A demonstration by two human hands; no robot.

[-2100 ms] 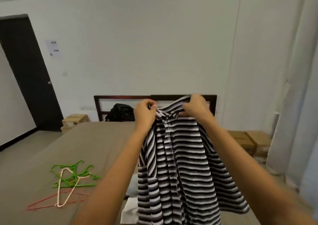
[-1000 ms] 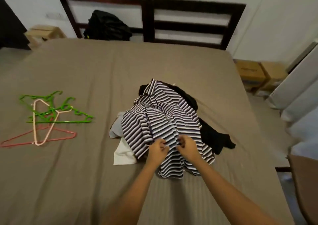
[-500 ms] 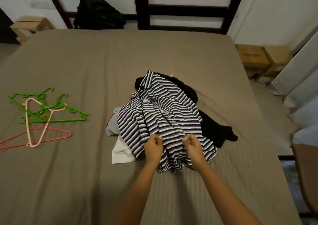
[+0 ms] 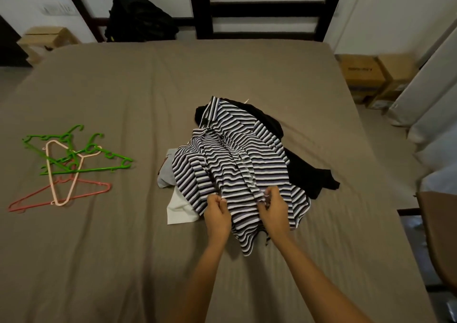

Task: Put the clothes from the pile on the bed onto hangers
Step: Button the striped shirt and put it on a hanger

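A black-and-white striped shirt (image 4: 235, 164) lies crumpled on top of the clothes pile in the middle of the bed (image 4: 123, 88). My left hand (image 4: 217, 214) pinches the shirt's near edge, and my right hand (image 4: 273, 210) pinches the same edge a little to the right. Under the shirt lie a black garment (image 4: 309, 174), a white one (image 4: 179, 207) and a grey one (image 4: 165, 174). Several plastic hangers sit on the left of the bed: green ones (image 4: 94, 157), a pale pink one (image 4: 61, 174) and a red one (image 4: 86, 191).
A dark wooden headboard (image 4: 259, 8) stands at the far end with a black bag (image 4: 138, 18) against it. Cardboard boxes (image 4: 371, 75) sit on the floor to the right. A brown chair (image 4: 440, 236) is at the right edge, and a small wooden table (image 4: 47, 36) at the far left.
The striped shirt, held up by its collar two seconds ago, has been laid on the pile. My hands now grip its near hem and have drawn slightly apart.
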